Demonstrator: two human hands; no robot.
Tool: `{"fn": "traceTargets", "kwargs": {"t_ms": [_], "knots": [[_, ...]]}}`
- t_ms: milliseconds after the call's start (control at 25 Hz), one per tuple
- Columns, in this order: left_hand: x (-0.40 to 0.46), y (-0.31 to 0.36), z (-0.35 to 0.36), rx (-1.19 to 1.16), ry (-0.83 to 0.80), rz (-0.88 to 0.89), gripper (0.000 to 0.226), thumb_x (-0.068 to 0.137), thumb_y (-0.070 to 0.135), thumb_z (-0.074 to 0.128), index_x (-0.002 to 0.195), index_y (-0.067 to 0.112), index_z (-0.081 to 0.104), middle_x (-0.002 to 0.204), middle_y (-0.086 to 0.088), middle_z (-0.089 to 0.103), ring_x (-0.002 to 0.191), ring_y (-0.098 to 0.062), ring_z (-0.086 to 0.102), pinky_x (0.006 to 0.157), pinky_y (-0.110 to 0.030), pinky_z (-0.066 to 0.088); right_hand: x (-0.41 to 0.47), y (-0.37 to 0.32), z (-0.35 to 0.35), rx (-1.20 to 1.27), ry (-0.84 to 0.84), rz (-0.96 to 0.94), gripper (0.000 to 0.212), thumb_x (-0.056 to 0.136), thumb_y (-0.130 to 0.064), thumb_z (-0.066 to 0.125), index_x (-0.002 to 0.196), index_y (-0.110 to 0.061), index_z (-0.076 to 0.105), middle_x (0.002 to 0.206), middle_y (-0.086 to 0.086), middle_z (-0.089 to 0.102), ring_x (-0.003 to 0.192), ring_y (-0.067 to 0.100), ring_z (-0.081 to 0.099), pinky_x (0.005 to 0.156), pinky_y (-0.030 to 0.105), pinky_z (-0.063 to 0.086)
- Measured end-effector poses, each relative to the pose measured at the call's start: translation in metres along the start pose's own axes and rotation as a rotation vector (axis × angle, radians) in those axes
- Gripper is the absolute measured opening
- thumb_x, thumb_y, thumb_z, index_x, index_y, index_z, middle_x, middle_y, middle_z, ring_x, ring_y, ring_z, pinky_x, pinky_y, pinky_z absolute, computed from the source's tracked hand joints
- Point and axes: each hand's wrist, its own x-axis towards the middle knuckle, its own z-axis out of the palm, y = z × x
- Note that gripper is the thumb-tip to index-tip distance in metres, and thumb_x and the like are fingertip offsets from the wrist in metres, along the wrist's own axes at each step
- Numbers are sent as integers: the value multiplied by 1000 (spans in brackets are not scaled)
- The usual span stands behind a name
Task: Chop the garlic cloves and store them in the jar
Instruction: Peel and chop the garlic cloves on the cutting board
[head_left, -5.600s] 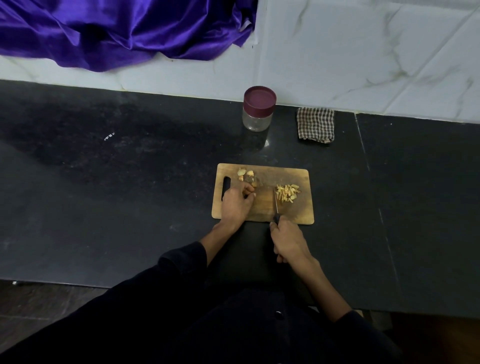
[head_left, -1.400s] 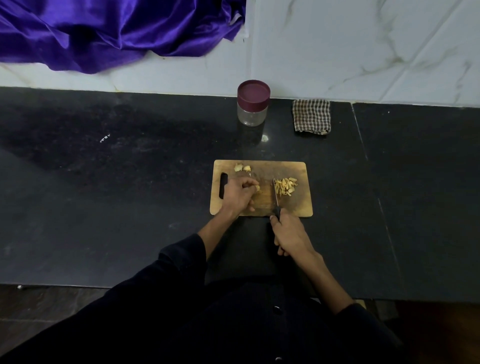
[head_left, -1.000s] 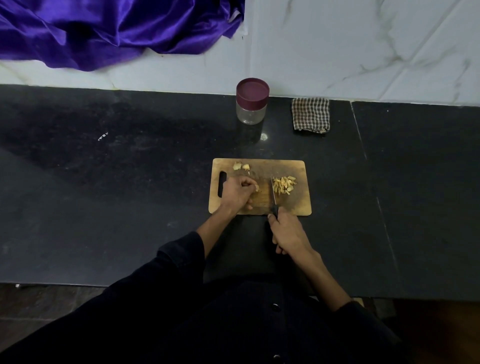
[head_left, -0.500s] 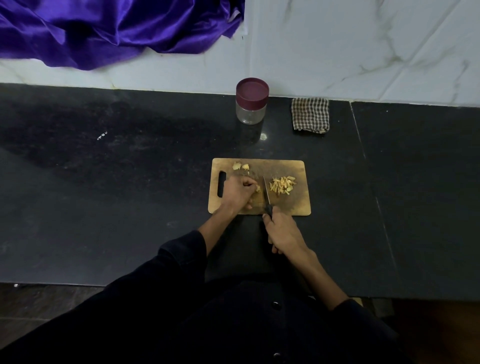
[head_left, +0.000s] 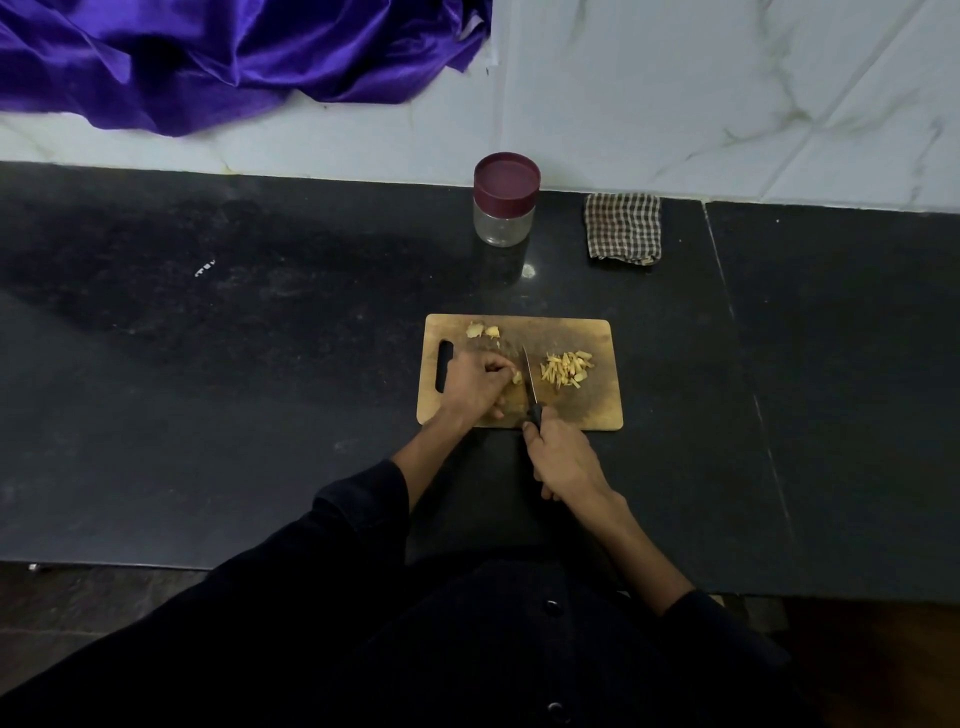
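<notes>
A wooden cutting board (head_left: 597, 410) lies on the black counter. My left hand (head_left: 475, 384) presses a garlic clove (head_left: 517, 378) onto the board with its fingertips. My right hand (head_left: 561, 457) grips the black handle of a knife (head_left: 530, 382), whose blade stands just right of that clove. A pile of chopped garlic (head_left: 566, 368) lies right of the blade. Two whole cloves (head_left: 483, 331) rest near the board's far left edge. A clear jar (head_left: 504, 200) with a maroon lid on stands behind the board by the wall.
A checked cloth (head_left: 623, 227) lies folded to the right of the jar. Purple satin fabric (head_left: 208, 57) hangs over the white marble wall at the upper left. The black counter (head_left: 234, 364) stretches wide on both sides of the board.
The knife has shifted left from beside the chopped pile to right next to the clove under my left hand. My left hand has stayed on the clove.
</notes>
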Motion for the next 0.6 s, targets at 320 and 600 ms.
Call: {"fn": "traceTargets", "kwargs": {"t_ms": [320, 600], "knots": [[1, 2, 0, 18, -9, -11, 14, 90, 13, 64, 101, 8, 70, 88, -6, 72, 53, -11, 63, 45, -20, 54, 3, -3, 1, -6, 3, -28, 22, 106, -32, 37, 112, -13, 47, 91, 11, 66, 54, 22, 67, 54, 36, 57], [1, 2, 3, 14, 14, -17, 12, 90, 13, 64, 99, 9, 70, 71, 0, 67, 48, -9, 62, 48, -22, 56, 6, -6, 6, -75, 11, -6, 26, 106, -30, 39, 121, -11, 49, 109, 11, 64, 95, 27, 65, 82, 47, 54]]}}
